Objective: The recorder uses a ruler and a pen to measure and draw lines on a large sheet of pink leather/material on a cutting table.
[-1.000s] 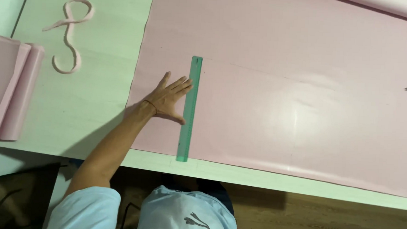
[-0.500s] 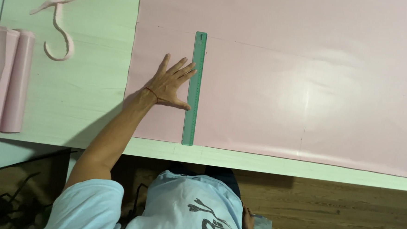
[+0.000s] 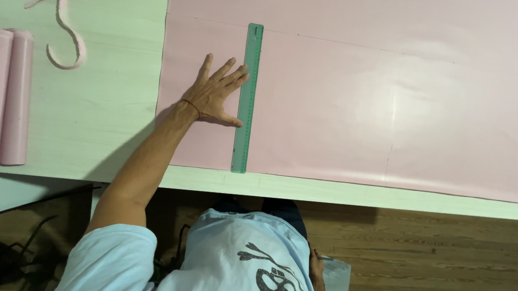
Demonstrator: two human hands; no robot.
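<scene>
A large pink sheet lies flat on the pale green table. On it a green translucent ruler runs from the sheet's near edge away from me. My left hand rests palm down on the sheet just left of the ruler, fingers spread, with fingertips and thumb touching the ruler's edge. Only a little of my right hand shows, low beside my light blue shirt and below the table edge. Whether it holds something is unclear.
A pink ribbon curls on the table at the upper left. Rolled pink material lies along the left edge. Below the table's near edge is a wooden floor, with a pale bag by my right side.
The view has shifted, so the table contents sit higher and further left in frame. My left hand stays spread beside the ruler. A small tool at the far right has left the view.
</scene>
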